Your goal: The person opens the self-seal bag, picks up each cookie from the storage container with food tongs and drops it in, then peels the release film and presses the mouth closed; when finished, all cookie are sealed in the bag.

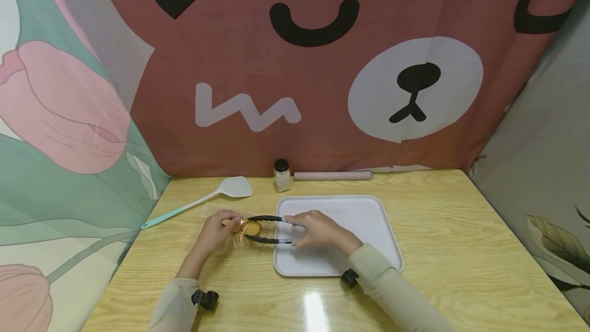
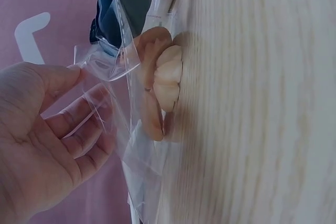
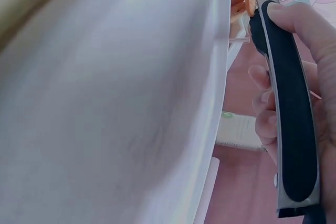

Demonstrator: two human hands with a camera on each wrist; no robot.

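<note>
At the left of the tray, my left hand pinches the edge of a clear plastic bag between thumb and fingers. Inside the bag lie several golden-brown baked pieces, low against the table. My right hand grips black-and-steel tongs with the thumb along one handle. The tongs point left, arms spread, their dark tips on either side of a round golden piece at the bag.
Under the right hand is a white rectangular tray. Behind it stand a black-capped jar and a pale pink roll. A white spatula with a turquoise handle lies at the back left. A printed cloth hangs behind the table.
</note>
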